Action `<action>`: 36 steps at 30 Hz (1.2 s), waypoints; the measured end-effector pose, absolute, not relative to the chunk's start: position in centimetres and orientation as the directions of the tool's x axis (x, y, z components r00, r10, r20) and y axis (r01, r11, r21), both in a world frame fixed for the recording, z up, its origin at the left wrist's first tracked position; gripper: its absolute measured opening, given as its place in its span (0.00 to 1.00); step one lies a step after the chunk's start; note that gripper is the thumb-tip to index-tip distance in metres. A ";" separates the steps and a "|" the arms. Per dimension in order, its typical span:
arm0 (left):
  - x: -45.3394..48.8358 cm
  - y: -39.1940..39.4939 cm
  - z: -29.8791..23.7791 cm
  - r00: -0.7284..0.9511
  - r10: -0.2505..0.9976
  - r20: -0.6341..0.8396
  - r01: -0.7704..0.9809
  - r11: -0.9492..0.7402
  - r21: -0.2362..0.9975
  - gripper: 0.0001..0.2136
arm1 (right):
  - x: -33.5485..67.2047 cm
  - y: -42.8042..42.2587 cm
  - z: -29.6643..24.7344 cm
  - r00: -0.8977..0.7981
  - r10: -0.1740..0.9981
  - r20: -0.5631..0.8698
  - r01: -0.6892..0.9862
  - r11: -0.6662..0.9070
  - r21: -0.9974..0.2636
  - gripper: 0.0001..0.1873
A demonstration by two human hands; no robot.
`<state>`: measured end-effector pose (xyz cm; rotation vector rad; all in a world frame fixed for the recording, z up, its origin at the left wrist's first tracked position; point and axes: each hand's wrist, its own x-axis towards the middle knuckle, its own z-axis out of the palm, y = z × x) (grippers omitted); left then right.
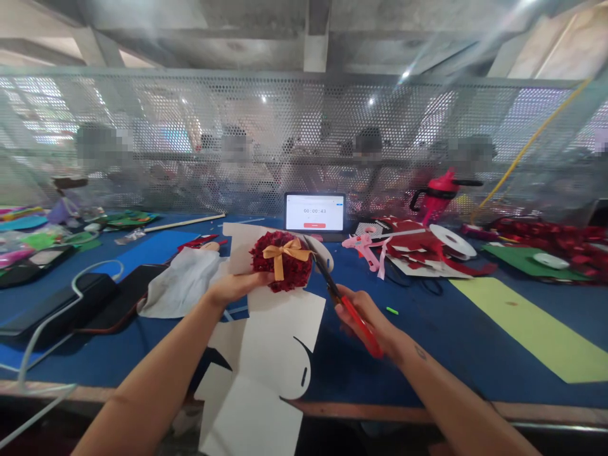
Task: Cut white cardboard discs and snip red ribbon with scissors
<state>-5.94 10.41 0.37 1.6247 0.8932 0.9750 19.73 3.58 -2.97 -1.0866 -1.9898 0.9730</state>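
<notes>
- A dark-red, shaggy, rounded bundle (266, 266) is sitting above the near part of the table, in the left hand; its surface is looking crinkled and tufted, and its underside is staying out of sight.
- A golden-tan ribbon bow (281, 253) is crossing the front of the bundle, one tail hanging down, the other pointing right.
- The left hand (244, 285) is gripping the bundle from its left side, thumb lying on the front.
- The right hand (361, 311), to the bundle's right, is closing around a pair of scissors with red handles and dark blades (349, 303); the blades are pointing at the bow's right tail, though contact is hard to tell.
- Sheets of cut white card (280, 342) with curved tabs and a slot are lying beneath and nearer than the bundle, reaching past the table edge.
- Behind the bundle, a dark-framed tablet (315, 218) is showing "00:00:43" above a red button, whose lettering is too small to read.
- Right of the bundle, a pink glue gun (363, 247) is lying on the blue tabletop (427, 316).
- Left of the bundle, a crumpled whitish cloth (183, 278) is resting.
- Far right of it, a yellow-green sheet (532, 329) is lying flat.
</notes>
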 end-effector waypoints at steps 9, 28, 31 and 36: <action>-6.9 10.4 1.9 0.466 0.862 0.198 0.294 -0.362 0.884 0.23 | 20.6 3.3 -1.3 -0.521 0.824 0.220 0.446 0.483 -0.753 0.19; -7.9 10.9 1.3 0.468 0.848 0.249 0.373 -0.445 0.814 0.24 | 21.6 3.8 -1.1 -0.531 0.807 0.258 0.484 0.539 -0.689 0.14; -7.5 10.5 1.8 0.480 0.837 0.261 0.318 -0.444 0.838 0.24 | 22.0 3.8 -0.9 -0.542 0.797 0.266 0.507 0.563 -0.652 0.13; -6.7 9.5 3.0 0.597 0.781 0.183 0.245 -0.395 0.886 0.20 | 22.3 3.9 -1.0 -0.561 0.790 0.249 0.508 0.566 -0.650 0.12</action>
